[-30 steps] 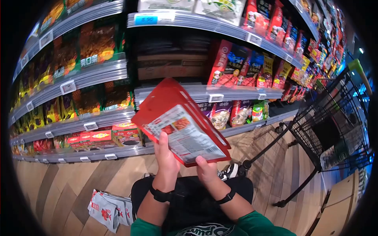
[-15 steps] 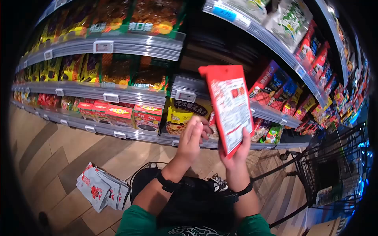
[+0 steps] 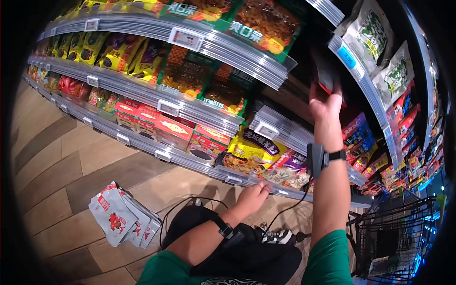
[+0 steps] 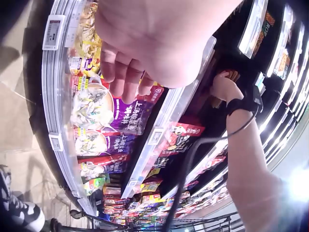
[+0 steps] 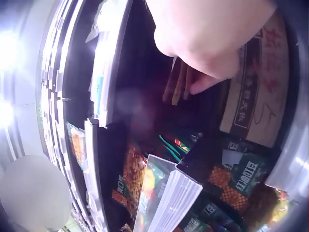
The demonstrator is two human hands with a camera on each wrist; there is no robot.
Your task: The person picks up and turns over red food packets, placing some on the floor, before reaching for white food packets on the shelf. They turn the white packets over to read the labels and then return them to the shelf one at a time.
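Deep in the dark shelf bay, my right hand [image 3: 327,105] grips red packets [image 3: 325,80], seen nearly edge-on. In the right wrist view, the packets' edges [image 5: 176,87] show below the hand [image 5: 207,41], and a cardboard box [image 5: 256,92] with printed characters is beside it. My left hand [image 3: 254,195] hangs low in front of the bottom shelf with fingers loosely curled and nothing in them. Purple seasoning packets [image 4: 128,116] are right behind those fingers in the left wrist view.
Grey packets [image 3: 114,216] lie in a fanned pile on the floor at left. A black shopping cart [image 3: 387,242] stands at right. Shelf edges [image 3: 266,128] with price tags surround the bay. A cable [image 3: 289,204] hangs from the right wrist.
Both hands held the red packets at first; the left hand let go and lowered. The right hand carried the packets up and forward into the shelf. The view has swung left.
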